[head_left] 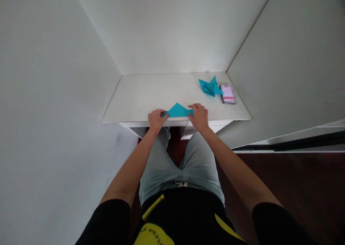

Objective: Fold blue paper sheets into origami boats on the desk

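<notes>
Right now the left hand (157, 119) and right hand (198, 117) each keep a narrow grip on one end of a blue paper triangle (177, 111) at the worktop (151, 94) front edge, with a folded blue paper shape (208, 87) further back, touching a blurred packet (228, 93).

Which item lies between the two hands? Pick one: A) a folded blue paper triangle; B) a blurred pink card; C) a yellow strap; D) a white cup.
A: the left hand and right hand hold the ends of the blue paper triangle at the front edge of the white desk.
</notes>
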`<state>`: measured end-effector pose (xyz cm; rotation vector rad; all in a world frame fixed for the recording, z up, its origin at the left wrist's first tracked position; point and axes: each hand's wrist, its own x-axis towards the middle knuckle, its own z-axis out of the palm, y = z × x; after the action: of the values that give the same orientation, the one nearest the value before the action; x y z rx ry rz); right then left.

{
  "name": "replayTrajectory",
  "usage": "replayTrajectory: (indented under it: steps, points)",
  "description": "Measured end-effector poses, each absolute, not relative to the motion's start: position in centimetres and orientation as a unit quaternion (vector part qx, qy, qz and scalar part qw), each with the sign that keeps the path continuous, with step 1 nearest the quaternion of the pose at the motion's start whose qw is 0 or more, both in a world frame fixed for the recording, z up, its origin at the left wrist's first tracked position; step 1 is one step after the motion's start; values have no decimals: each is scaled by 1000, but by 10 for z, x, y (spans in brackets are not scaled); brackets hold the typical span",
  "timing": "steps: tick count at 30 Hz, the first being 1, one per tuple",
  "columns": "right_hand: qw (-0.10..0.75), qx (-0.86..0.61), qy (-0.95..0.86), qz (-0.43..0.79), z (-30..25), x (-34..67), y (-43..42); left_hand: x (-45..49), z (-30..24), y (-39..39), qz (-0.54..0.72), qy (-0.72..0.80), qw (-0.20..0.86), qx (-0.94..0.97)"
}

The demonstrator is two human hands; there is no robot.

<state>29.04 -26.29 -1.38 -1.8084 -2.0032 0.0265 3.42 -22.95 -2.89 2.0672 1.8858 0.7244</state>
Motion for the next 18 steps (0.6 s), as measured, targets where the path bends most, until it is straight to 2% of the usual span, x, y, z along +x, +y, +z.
replayTrajectory:
  steps: [4,10,18]
  points:
    - [191,-516,-833,58,-24,253,-268,32,-34,-234,282,631,116,713]
    - [189,-483,-849,97,-45,235,-271,15,-43,-246,308,556,85,767]
    - [205,-467,-835,207,-36,251,-243,5,-28,-224,246,546,199,776]
